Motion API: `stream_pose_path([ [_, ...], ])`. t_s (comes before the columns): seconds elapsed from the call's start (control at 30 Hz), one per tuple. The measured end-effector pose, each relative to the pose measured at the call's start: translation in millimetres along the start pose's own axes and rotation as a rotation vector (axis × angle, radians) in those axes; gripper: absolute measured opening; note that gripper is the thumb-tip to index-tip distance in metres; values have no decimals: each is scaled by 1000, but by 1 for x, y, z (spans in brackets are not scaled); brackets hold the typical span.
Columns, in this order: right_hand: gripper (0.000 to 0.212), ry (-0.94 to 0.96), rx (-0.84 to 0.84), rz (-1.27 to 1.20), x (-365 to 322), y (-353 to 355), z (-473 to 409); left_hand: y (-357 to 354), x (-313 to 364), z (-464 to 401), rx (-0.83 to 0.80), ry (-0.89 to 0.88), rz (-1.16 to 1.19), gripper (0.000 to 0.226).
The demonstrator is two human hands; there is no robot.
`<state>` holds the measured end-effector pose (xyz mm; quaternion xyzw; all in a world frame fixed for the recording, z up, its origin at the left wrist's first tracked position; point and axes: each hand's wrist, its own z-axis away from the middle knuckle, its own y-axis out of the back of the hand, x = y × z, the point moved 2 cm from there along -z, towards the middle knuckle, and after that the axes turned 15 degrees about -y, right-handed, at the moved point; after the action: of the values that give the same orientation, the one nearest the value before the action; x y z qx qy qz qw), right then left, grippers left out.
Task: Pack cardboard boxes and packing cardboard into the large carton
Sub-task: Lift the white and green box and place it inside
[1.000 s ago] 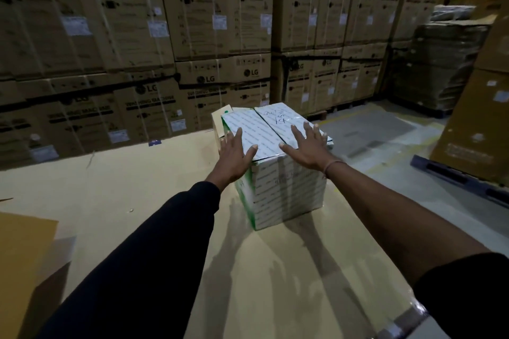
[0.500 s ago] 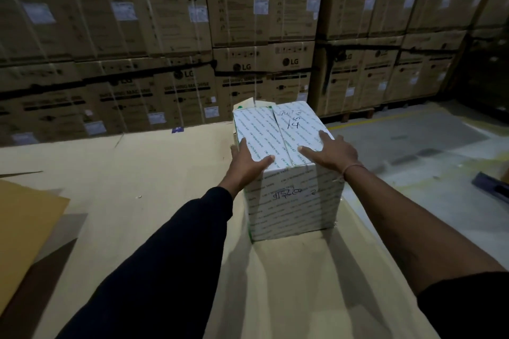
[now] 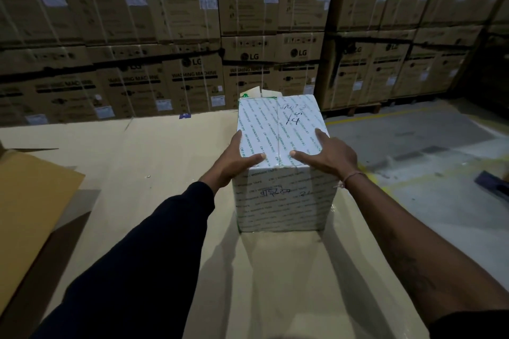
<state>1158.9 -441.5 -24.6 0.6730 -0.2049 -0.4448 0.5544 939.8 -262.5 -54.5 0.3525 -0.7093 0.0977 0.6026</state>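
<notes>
A white cardboard box (image 3: 281,195) printed with green tape lettering and handwritten marks stands on a wide sheet of flat cardboard (image 3: 154,162). My left hand (image 3: 234,159) grips its left top edge, thumb lying on the lid. My right hand (image 3: 327,155) grips the right top edge, thumb on the lid as well. The lid flaps are closed; a small flap sticks up behind the box. A large brown carton flap (image 3: 30,201) shows at the left edge.
Stacked brown washing-machine cartons (image 3: 192,36) form a wall behind the sheet. Grey concrete floor (image 3: 429,201) with yellow lines lies to the right, with a dark pallet corner (image 3: 493,184) at the far right.
Both hands slid from flat on the lid to gripping the box's top side edges. The box has come closer to me and turned square to my view.
</notes>
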Motion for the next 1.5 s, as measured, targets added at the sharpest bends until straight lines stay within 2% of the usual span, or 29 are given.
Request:
stream_pose_path([
  [0.23,138,5,-94,-90,-34,-9,74,72,7,85,59,111,-89,124],
  [0.33,127,-25,-157,-223,-45,-23,112,101,15,128,112,189,-130,129],
  [0.4,107,-4,-199,-386,-52,-33,133,114,19,155,116,201,-130,117],
  [0.5,75,98,-352,-655,-69,-42,164,124,22,191,88,128,-79,55],
  [0.53,68,144,-428,-729,-75,-44,176,126,25,204,93,106,-52,46],
  [0.6,61,227,-522,-796,-84,-49,199,131,31,228,125,84,3,44],
  [0.7,64,336,-584,-825,-96,-51,233,139,35,263,173,65,45,48],
  [0.93,68,445,-586,-937,-124,-32,298,170,76,325,235,-26,50,57],
  [1.1,61,531,-602,-1036,-160,2,332,206,128,353,257,-153,-29,54],
  [1.33,78,613,-425,-1067,-221,34,363,263,183,375,259,-303,-136,62],
  [1.5,87,628,-283,-1039,-262,35,363,304,195,372,273,-388,-256,64],
])
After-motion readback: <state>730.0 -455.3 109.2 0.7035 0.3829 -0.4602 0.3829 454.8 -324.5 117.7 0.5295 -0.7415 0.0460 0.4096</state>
